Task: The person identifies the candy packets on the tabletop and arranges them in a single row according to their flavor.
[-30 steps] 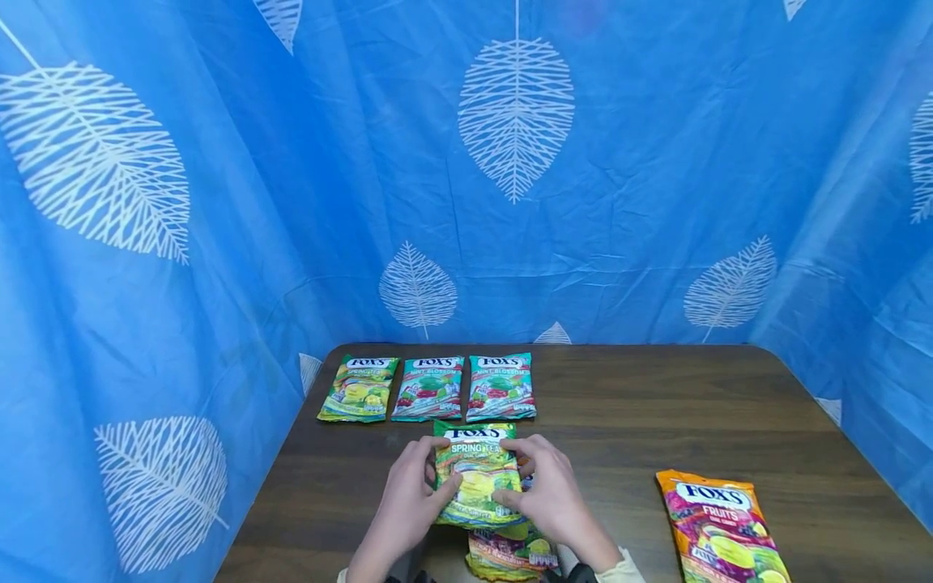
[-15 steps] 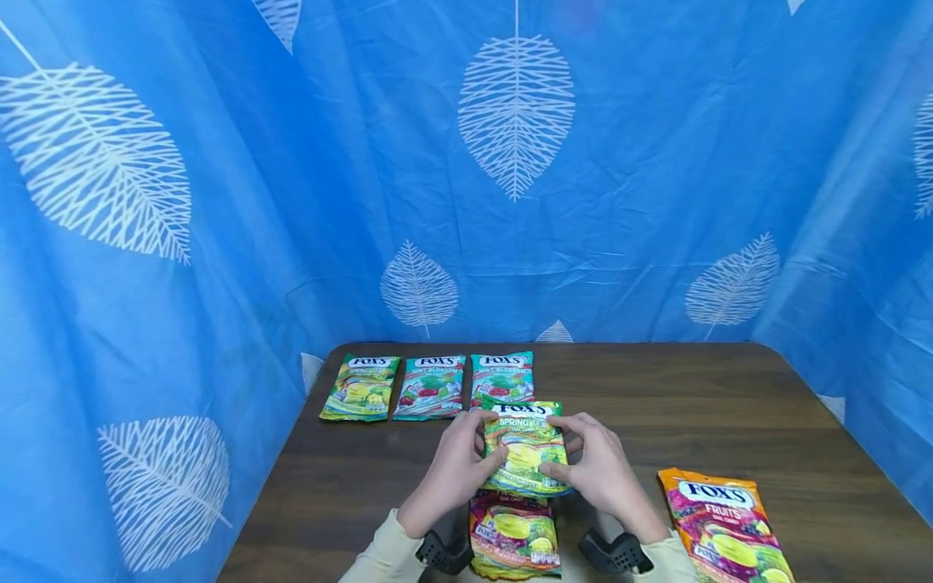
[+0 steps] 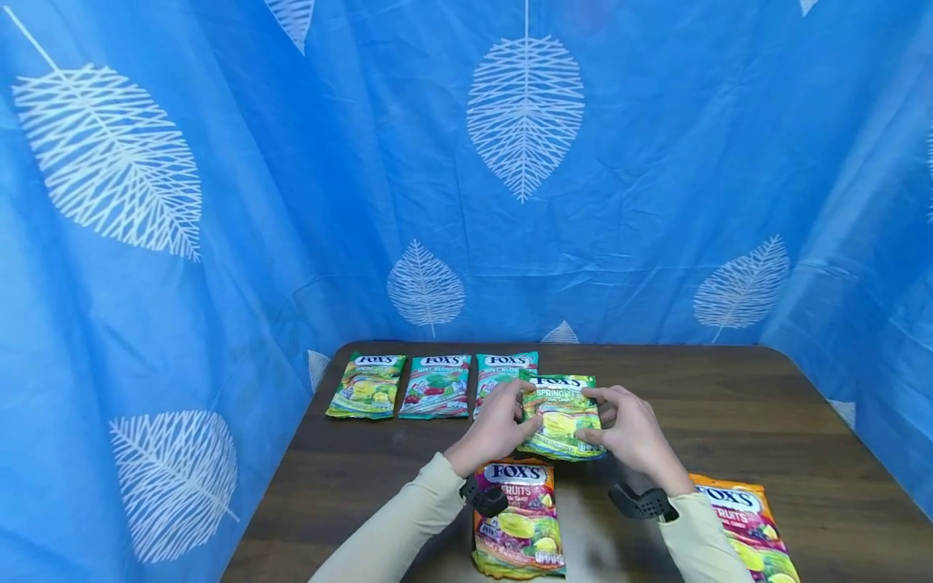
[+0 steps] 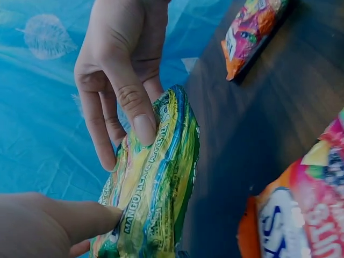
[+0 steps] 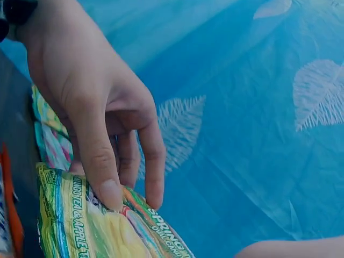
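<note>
Spring Tea packet [image 3: 561,415]: green-yellow candy bag, held between both hands over the table, right of the far row; whether it touches the wood cannot be told. Its left edge overlaps the lower corner of the third bag in that row.
Lie in the grip: the packet spans the gap between the hands, printed face up; each hand takes one side edge, and top and bottom seams are free.
Left hand [image 3: 496,427]: pinches the packet's left edge, thumb on the face, fingers curled behind. The left wrist view shows this thumb tip pressed into the packet's near corner.
Right hand [image 3: 632,431]: grips the right edge the same way, thumb on top, fingers tucked behind.
Fruits bag, near [image 3: 519,518]: orange-red, flat on the table just below the held packet, between the two forearms.
Fruits bag, right [image 3: 743,530]: same print, flat at the near right, partly under the right sleeve.
Far row: one yellow-green bag [image 3: 367,385], then two Mint Blossom bags [image 3: 436,386], side by side and flat along the far left edge.
Table [image 3: 729,413]: dark wood grain.
Backdrop [image 3: 656,162]: blue sheet with white leaf prints, hung behind and to both sides.
Wrists: dark camera mounts strapped on over beige sleeves.
</note>
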`<state>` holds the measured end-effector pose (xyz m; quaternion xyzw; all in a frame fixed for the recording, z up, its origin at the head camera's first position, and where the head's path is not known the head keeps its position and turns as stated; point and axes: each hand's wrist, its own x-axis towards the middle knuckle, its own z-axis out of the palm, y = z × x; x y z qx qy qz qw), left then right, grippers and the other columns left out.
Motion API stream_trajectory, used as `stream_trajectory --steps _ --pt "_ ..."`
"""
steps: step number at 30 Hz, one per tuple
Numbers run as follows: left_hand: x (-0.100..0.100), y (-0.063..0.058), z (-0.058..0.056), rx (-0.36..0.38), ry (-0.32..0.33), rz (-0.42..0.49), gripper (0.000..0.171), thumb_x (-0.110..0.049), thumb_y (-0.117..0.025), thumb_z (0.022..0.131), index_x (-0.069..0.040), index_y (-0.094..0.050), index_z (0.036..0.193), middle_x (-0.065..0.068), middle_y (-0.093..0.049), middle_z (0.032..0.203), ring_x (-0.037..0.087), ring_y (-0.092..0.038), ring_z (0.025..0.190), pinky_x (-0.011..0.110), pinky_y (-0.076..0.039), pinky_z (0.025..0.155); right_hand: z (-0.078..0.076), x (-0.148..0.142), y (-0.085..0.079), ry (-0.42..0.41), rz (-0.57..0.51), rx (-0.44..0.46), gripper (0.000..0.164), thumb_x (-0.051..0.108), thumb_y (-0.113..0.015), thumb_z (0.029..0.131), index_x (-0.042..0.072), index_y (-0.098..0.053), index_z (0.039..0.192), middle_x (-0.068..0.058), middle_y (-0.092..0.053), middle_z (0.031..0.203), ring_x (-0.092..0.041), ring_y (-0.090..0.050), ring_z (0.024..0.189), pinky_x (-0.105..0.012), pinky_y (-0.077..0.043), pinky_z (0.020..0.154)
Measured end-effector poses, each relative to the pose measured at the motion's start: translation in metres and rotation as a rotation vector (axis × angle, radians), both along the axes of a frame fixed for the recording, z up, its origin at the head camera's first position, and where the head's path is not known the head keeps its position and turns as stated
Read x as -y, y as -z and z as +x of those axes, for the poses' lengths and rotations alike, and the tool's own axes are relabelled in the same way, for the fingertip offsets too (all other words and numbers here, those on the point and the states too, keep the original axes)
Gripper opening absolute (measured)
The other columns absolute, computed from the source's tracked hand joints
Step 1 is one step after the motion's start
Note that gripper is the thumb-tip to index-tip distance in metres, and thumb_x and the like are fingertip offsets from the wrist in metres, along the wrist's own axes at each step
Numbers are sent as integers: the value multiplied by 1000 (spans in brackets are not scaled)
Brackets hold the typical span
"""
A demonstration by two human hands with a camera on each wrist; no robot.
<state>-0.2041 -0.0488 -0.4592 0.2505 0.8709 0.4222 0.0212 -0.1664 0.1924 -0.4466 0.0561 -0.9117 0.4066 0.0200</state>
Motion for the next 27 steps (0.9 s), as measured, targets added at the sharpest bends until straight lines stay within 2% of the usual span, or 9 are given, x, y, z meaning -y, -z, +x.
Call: stream_trajectory --steps 5,7,11,17,22,27 --pt "-17 -4 -19 1 12 -44 50 -14 -77 104 0 -59 148 9 -60 110 14 -53 83 29 -45 70 -18 -17 -1 -9 20 -23 65 10 -93 88 -7 -65 144 -25 -65 127 -33 -72 97 -45 -61 72" --pt "-24 -2 -28 -13 13 -62 50 -15 -77 104 0 -59 148 7 -60 106 13 -53 83 28 -46 70 -24 -23 0 -16 21 -25 65 9 -93 89 -7 -65 144 -28 -64 130 -36 -72 98 -46 -61 71" --pt "-37 0 -42 -19 21 -96 51 -15 -78 104 0 -58 148 7 -60 108 13 -55 86 27 -48 72 -37 -35 2 -23 24 -23 64 8 -91 90 -9 -63 145 -33 -61 136 -39 -73 100 -47 -62 72" --pt "-54 7 -60 -20 6 -129 51 -13 -78 103 0 -58 148 9 -59 111 12 -52 88 24 -47 73 -56 -47 7 -5 25 -9 63 3 -89 89 -13 -62 143 -35 -62 130 -41 -73 100 -46 -62 73" --pt "-66 13 -69 -16 -19 -158 49 -10 -75 105 -1 -58 150 11 -60 117 14 -47 85 27 -44 71 -68 -52 15 12 28 9 63 3 -88 89 -14 -61 144 -37 -61 130 -45 -73 103 -46 -63 74" --pt "-82 19 -72 12 -41 -199 50 -9 -73 106 -4 -57 152 14 -60 134 15 -49 92 28 -45 76 -73 -62 27 29 47 -1 63 3 -88 89 -15 -61 143 -39 -62 130 -50 -72 107 -48 -63 75"
